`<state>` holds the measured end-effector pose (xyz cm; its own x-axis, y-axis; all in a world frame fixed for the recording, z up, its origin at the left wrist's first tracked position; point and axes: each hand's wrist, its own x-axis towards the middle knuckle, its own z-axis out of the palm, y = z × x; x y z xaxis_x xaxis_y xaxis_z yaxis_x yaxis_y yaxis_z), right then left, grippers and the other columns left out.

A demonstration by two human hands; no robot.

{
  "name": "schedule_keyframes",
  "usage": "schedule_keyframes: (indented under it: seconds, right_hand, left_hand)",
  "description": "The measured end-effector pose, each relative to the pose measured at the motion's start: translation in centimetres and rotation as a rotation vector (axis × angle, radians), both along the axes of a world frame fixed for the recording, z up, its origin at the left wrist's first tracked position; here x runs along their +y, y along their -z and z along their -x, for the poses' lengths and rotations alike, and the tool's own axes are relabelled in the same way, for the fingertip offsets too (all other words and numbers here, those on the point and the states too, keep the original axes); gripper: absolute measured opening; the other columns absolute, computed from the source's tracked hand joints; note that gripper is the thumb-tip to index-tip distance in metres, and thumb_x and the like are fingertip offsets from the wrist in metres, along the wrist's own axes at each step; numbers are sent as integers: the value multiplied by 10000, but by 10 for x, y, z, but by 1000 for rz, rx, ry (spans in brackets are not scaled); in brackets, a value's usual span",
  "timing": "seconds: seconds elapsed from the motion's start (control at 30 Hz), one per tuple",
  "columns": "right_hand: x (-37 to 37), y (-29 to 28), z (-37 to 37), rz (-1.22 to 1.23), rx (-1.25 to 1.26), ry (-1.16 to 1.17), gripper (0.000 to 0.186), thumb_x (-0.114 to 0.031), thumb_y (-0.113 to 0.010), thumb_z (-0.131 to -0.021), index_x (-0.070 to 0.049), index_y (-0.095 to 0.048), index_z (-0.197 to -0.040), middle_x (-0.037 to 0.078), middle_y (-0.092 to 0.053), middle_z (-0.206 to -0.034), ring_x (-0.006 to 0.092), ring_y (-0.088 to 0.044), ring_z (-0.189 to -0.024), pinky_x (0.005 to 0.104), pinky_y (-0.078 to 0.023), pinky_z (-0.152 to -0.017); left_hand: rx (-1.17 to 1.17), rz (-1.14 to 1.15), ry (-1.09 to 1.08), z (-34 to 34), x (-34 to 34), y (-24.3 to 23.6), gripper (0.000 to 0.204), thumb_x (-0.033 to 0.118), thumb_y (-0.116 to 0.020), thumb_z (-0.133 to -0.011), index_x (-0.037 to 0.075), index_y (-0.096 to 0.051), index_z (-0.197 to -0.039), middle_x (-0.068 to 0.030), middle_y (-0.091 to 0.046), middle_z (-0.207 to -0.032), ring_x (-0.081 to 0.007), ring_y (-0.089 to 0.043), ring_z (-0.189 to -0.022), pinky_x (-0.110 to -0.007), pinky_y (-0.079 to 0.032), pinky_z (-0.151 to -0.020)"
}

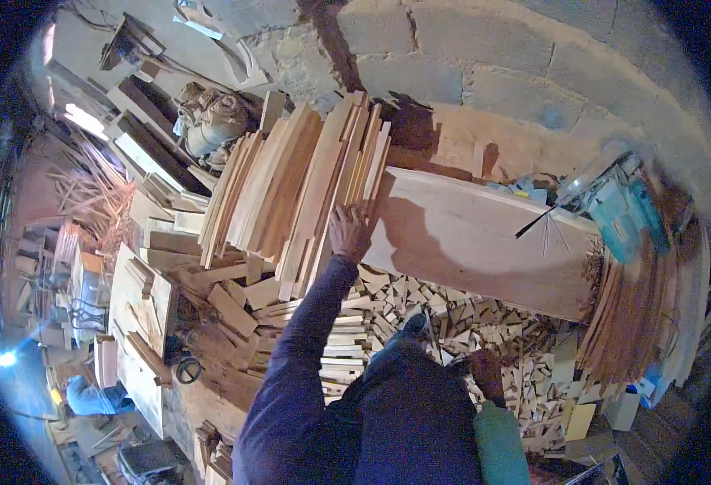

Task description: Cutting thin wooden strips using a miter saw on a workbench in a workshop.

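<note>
My left hand (350, 232) reaches out and rests on the right edge of a stack of long, pale wooden boards (315, 190). Its fingers look stretched out and apart over the board edges, and nothing is visibly gripped. Lower down at my right side hangs my right hand (487, 377), in shadow above a heap of small wood offcuts (525, 356). How its fingers are held, and whether anything is in them, is too dark to make out. Right of my left hand lies a wide flat wooden panel (485, 242), partly under a shadow.
A teal power saw (626, 214) stands at the panel's right end, above a bundle of long brown strips (630, 315). Behind runs a block wall (501, 65). At left are a pale worktable (141, 323), scrap wood, and a person in blue (97, 396).
</note>
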<state>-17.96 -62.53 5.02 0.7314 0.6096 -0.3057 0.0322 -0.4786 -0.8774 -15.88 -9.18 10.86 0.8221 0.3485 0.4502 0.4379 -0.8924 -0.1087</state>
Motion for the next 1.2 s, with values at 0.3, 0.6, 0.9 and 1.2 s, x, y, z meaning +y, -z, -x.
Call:
schedule_keyframes:
  seconds: [0.3,0.6,0.9,1.2]
  right_hand:
    - [-7,17,19,84,-199,-7,183,-161,-615,-982,5,-688,-1007,174,-697,-920,350,-683,-857,432,-537,-784]
    - [-16,13,17,171,-215,-22,236,-198,-603,-977,7,-710,-1022,207,-714,-982,389,-686,-923,448,-545,-861]
    - [-38,-4,47,144,-74,97,234,-257,-633,-959,-49,-681,-1055,216,-694,-966,397,-669,-911,489,-527,-827]
    - [-32,-29,61,163,58,247,220,-231,-642,-971,-28,-687,-1045,197,-705,-969,364,-681,-907,459,-538,-831]
  left_hand:
    - [83,40,0,-8,8,-7,364,268,-636,-923,5,-624,-1175,-200,-571,-1161,-388,-570,-1082,-501,-510,-880]
    - [197,290,-185,-107,32,46,294,265,-578,-967,117,-667,-1205,-110,-670,-1137,-252,-692,-875,-348,-564,-711]
    - [414,313,-189,-128,53,47,406,405,-545,-989,102,-694,-1215,-191,-714,-1147,-354,-679,-1119,-499,-564,-895]
    - [500,223,-96,-122,66,31,398,389,-583,-916,60,-710,-1101,-213,-719,-1005,-374,-702,-988,-513,-572,-830]
